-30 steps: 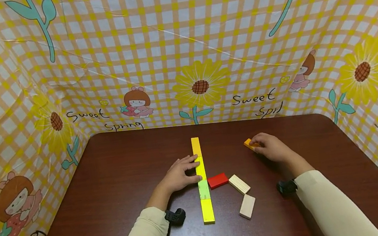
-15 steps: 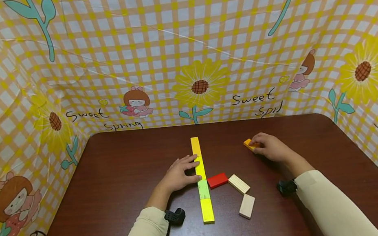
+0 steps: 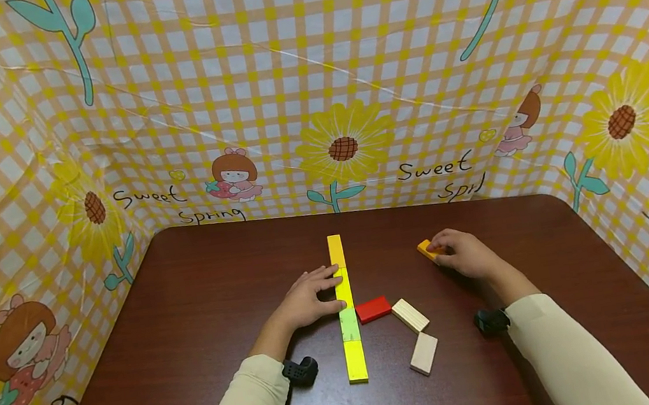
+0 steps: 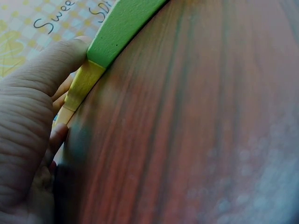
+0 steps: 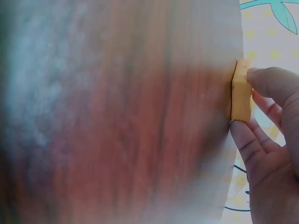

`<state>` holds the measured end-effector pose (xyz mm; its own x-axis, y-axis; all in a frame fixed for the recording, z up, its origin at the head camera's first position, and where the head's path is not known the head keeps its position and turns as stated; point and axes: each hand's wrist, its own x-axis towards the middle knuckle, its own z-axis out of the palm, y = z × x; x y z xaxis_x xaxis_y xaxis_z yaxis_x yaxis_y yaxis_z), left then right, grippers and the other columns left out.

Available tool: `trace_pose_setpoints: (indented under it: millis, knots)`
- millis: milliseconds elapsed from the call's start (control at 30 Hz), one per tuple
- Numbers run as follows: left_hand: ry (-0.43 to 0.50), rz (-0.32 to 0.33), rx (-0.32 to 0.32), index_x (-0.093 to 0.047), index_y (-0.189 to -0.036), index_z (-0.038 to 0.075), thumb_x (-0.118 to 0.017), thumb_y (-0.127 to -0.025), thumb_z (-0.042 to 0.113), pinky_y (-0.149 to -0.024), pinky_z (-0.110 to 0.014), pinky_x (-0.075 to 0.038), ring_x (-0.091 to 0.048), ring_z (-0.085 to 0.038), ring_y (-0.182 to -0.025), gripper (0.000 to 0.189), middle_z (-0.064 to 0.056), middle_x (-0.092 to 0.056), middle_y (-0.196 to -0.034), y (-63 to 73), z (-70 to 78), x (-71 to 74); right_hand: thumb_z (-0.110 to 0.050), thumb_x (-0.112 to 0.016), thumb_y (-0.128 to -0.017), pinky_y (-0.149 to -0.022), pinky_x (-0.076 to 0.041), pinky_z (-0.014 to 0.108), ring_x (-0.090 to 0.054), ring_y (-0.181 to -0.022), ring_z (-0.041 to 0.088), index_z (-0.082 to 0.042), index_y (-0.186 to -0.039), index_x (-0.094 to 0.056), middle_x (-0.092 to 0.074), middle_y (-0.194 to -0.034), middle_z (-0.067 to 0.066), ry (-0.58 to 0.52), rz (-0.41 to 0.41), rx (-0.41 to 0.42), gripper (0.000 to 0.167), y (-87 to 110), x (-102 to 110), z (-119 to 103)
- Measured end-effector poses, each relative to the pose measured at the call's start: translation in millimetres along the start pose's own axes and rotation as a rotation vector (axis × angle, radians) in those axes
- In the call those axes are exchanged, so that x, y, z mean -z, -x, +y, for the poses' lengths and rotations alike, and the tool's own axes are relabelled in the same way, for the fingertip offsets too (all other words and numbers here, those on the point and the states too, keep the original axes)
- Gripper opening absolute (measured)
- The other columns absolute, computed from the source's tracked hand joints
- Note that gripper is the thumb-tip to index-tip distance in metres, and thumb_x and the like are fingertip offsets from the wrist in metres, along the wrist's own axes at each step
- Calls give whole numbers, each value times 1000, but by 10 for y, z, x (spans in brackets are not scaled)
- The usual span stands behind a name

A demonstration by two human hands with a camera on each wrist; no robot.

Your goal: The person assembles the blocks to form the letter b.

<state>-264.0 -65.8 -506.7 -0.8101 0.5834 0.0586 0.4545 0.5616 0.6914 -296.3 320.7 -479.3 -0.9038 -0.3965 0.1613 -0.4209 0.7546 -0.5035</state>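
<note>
In the head view a straight row of flat blocks runs away from the person: a yellow block [image 3: 355, 362] nearest, a light green block [image 3: 349, 325], then two more yellow blocks, the farthest yellow block [image 3: 336, 251] at the back end. The left hand [image 3: 308, 298] rests with its fingers extended and thumb apart, their tips touching the row's left side and top. Beside the row on the right, the right hand [image 3: 465, 254] pinches an orange block [image 5: 241, 100] between thumb and fingers. Part of the orange block is hidden by the fingers.
Right of the row lie a red block [image 3: 373, 309], a ribbed pale block [image 3: 410, 315] and a plain pale wooden block [image 3: 424, 354]. The dark brown table [image 3: 209, 277] is enclosed on three sides by checked cloth [image 3: 256, 93] printed with flowers.
The right hand and the orange block have shifted very slightly left. The left hand and the other blocks stay in place.
</note>
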Motion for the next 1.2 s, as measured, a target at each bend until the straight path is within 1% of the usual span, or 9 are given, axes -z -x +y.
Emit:
trace_pose_setpoints:
  millis: [333,667,800,1000,1200]
  knots:
    - [-11,6,-7,-57,-142,12,-72,-91,35,-121,-46,-9,-25,-19,-148,58,4,-37,-157,-10,-12,-11,1,-69,-88,-85,-49,50,-58,-95,30,-2,-101,-72,-62,-108,11,-6,-10,4,13,58,-1,-38]
    - [-15,5,-3,-57,-142,12,-73,-91,33,-121,-46,-9,-25,-19,-148,58,4,-37,-157,2,13,0,4,-68,-89,-89,-49,51,-60,-102,32,-3,-103,-72,-63,-111,11,-32,-1,9,16,181,15,-102]
    - [-16,9,-9,-57,-141,11,-73,-91,33,-121,-47,-10,-26,-19,-147,57,4,-38,-157,0,4,-5,3,-69,-89,-89,-48,51,-60,-105,32,-4,-103,-73,-63,-112,11,-39,4,27,16,219,10,-150]
    - [-33,18,-6,-59,-140,12,-74,-90,34,-121,-46,-10,-27,-19,-147,57,5,-38,-156,-10,0,-7,0,-69,-90,-88,-49,46,-60,-106,28,-6,-105,-74,-64,-113,7,-43,-1,53,17,247,-13,-218]
    - [-44,17,-3,-58,-141,13,-74,-90,34,-121,-45,-11,-26,-18,-147,57,6,-38,-156,-14,-9,-16,-2,-68,-91,-89,-49,47,-60,-107,27,-8,-109,-74,-63,-116,5,-56,-22,79,19,286,-35,-317]
